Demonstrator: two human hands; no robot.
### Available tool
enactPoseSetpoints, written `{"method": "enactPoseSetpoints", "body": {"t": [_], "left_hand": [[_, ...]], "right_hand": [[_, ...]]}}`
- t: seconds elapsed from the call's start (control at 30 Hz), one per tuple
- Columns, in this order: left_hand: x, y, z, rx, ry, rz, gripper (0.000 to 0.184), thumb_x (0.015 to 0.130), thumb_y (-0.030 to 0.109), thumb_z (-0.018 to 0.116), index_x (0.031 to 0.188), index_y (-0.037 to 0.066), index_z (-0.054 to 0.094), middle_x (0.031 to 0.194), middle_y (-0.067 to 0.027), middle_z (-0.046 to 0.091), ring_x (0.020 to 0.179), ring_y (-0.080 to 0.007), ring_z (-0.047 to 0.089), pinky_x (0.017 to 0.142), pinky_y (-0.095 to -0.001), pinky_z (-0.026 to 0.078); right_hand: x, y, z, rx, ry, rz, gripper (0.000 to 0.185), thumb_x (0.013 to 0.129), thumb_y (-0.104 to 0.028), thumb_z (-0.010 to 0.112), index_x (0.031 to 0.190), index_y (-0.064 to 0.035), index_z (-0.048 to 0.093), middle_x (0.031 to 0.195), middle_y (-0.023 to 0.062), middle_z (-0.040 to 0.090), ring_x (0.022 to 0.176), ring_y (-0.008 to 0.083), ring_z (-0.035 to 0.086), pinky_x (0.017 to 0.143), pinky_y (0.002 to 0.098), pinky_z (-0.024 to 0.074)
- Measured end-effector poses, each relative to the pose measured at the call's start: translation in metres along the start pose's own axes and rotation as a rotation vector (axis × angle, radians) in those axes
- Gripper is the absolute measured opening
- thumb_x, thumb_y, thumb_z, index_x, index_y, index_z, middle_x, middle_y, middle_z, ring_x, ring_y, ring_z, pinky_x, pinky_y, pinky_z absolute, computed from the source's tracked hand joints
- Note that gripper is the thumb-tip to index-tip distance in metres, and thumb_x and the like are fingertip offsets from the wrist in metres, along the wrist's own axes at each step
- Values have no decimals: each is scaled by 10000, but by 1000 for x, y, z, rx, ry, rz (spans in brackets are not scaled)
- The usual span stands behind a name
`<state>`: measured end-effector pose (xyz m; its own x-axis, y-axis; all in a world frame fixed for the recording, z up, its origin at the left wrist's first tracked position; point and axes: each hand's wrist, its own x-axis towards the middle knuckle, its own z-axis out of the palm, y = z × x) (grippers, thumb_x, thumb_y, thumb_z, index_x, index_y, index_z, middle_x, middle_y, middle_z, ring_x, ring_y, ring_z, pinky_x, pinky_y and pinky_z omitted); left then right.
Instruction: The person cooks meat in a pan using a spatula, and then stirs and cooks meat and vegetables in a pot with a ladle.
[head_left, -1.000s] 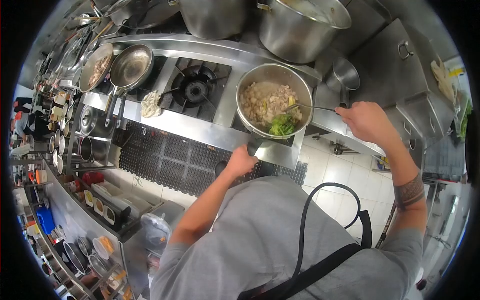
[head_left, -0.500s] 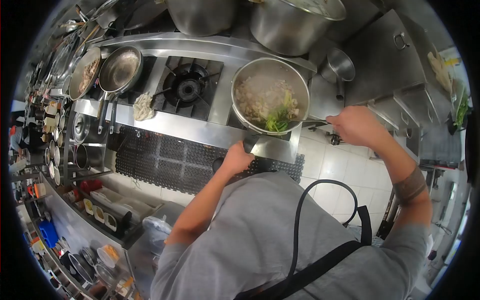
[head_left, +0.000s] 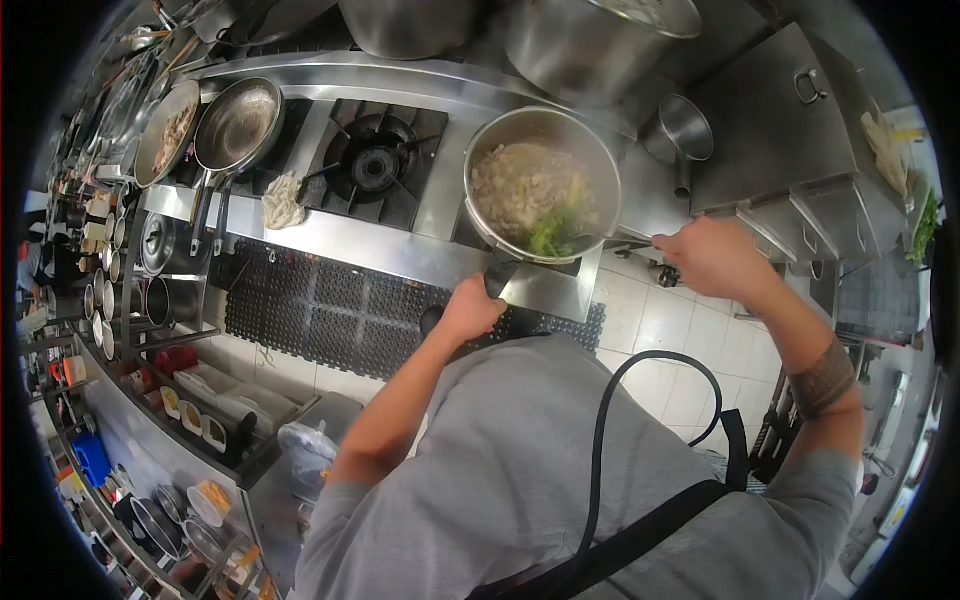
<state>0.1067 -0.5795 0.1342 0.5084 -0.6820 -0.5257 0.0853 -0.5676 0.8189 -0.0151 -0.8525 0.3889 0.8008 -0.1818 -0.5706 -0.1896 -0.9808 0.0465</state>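
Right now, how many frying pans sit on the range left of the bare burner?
2. The food-filled pan is farther left; the other pan sits beside it, nearer the bare burner. More may be hidden in the clutter beyond.

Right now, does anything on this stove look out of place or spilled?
The crumpled cloth does: it lies loose on the stove's front edge, close beside the bare burner, where it might catch heat. I see no spill.

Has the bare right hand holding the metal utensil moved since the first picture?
Yes: the bare right hand shifted lower in view, farther from the small, long-handled steel saucepan.
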Motion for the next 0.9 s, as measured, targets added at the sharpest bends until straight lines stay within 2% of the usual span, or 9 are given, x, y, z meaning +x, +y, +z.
{"method": "enactPoseSetpoints", "body": {"t": [0.03,0.13,0.27,0.33,0.43,0.57,0.63,0.9], "left_hand": [[0,1,-1,26,2,12,289,764,87,633,967,-109,572,647,-185,649,520,-259,662,549,-371,547],[-7,15,-6,-23,-21,-17,287,762,83,629,964,-112,573,634,-183,646,509,-258,656,537,-366,539],[-4,8,-5,-43,-4,-12,285,759,77,628,962,-115,573,636,-178,646,503,-256,653,529,-364,535],[-9,18,-7,-7,17,-12,289,757,78,631,965,-115,574,636,-176,646,505,-254,653,530,-365,536],[-2,8,-3,-23,-8,4,297,756,80,636,968,-119,575,642,-183,650,508,-255,654,535,-371,538],[1,1,-2,-11,-9,21,296,756,77,639,968,-118,572,639,-183,653,508,-251,655,533,-371,538],[1,0,-2,-16,-11,9,295,757,76,641,967,-118,566,631,-181,651,512,-254,659,540,-368,541],[-2,5,-2,6,-3,7,313,765,76,646,1000,-115,566,639,-175,654,515,-258,658,538,-369,539]], "right_hand": [[1,0,6,-89,-35,-26,223,894,-115,540,1055,-66,687,842,187,679,836,376,662,746,495,531],[-1,-9,6,-40,-5,17,218,889,-113,538,1037,-65,690,861,176,684,853,370,657,760,492,534],[-20,0,-42,-20,58,-7,234,893,-126,542,1059,-61,693,874,176,691,856,383,661,781,494,530],[-23,4,-52,121,106,92,254,901,-136,547,1094,-64,694,895,178,699,865,397,664,793,495,528],[-16,-3,-50,181,104,54,270,904,-140,553,1120,-54,690,908,198,699,868,404,666,799,496,527],[-3,-3,-10,170,102,9,266,903,-137,556,1117,-45,684,887,203,695,861,398,667,789,497,529],[-5,-14,-14,56,29,84,266,884,-107,554,1109,-40,679,863,194,691,869,385,669,777,492,534],[7,-25,7,-118,10,51,290,812,-40,534,1072,-49,664,852,168,690,867,360,673,739,481,543]]}}
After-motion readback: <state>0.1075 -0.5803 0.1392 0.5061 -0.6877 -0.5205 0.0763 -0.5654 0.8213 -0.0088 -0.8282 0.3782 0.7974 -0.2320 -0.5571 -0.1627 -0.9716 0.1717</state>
